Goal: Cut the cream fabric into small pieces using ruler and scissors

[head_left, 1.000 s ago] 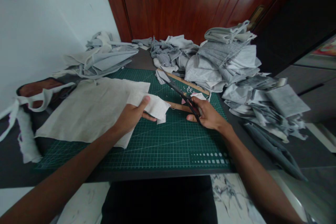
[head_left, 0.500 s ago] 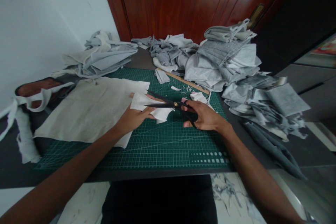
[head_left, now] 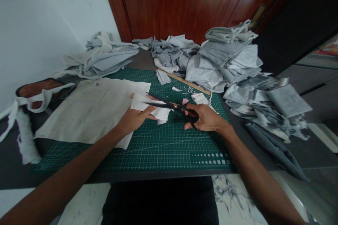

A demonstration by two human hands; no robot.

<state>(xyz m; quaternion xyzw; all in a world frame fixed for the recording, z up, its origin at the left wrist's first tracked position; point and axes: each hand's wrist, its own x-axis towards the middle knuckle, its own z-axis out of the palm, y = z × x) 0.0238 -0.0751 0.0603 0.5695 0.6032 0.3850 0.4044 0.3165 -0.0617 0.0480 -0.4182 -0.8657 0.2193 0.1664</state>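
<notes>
Black scissors (head_left: 175, 106) sit in my right hand (head_left: 204, 116), fingers through the handle loops. Their blades point left and are slightly parted across a small white fabric piece (head_left: 141, 102). My left hand (head_left: 133, 119) pinches that piece between thumb and fingers, over the green cutting mat (head_left: 169, 147). Part of the piece hangs down to the right of my left fingers. A large off-white cloth (head_left: 97, 109) lies flat on the mat's left side, partly under my left forearm. Small white and pink scraps (head_left: 185, 101) and thread bits lie just beyond the scissors.
Grey and white fabric piles (head_left: 224, 63) stand at the back and right. Another folded stack (head_left: 102, 59) is at the back left. A wooden ruler (head_left: 185, 81) lies along the mat's far edge. White strips (head_left: 43, 96) lie over a brown item at left.
The scissors' blades have closed somewhat and shifted slightly left over the white piece. The edge of that piece near the blades looks shorter. My left hand has barely moved.
</notes>
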